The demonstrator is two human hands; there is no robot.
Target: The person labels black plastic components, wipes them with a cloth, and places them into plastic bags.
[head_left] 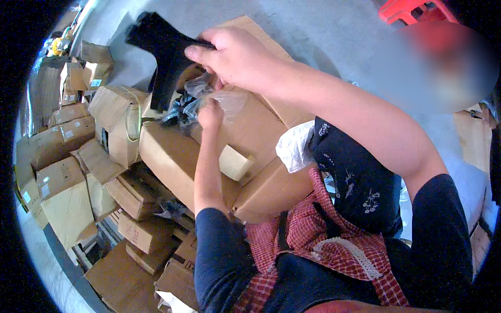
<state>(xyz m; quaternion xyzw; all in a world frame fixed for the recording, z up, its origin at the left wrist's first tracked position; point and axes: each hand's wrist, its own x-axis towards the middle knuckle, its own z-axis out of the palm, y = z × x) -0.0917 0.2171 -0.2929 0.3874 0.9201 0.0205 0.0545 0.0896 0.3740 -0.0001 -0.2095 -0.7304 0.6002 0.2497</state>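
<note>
My right hand (229, 52) is closed on a black boot (166, 44), so named by its outline; its narrow heel-like end lies between my thumb and fingers. The wide shaft points to the far left and the long toe end hangs downward. Below it, my left hand (210, 113) is closed on a clear plastic bag (235, 103). More clear plastic with dark things inside (185, 109) lies next to that hand, at the far side of a large brown carton (169, 161). The carton's flaps (261, 122) spread out beside my left forearm. Plastic hides part of the left fingers.
Stacked cartons (62, 180) fill the left side, some on a pallet-like frame. A white crumpled bag (295, 148) rests by my leg, near my red checked apron (300, 224). A red plastic stool (417, 10) stands at the far right on the grey floor, near a blurred shape.
</note>
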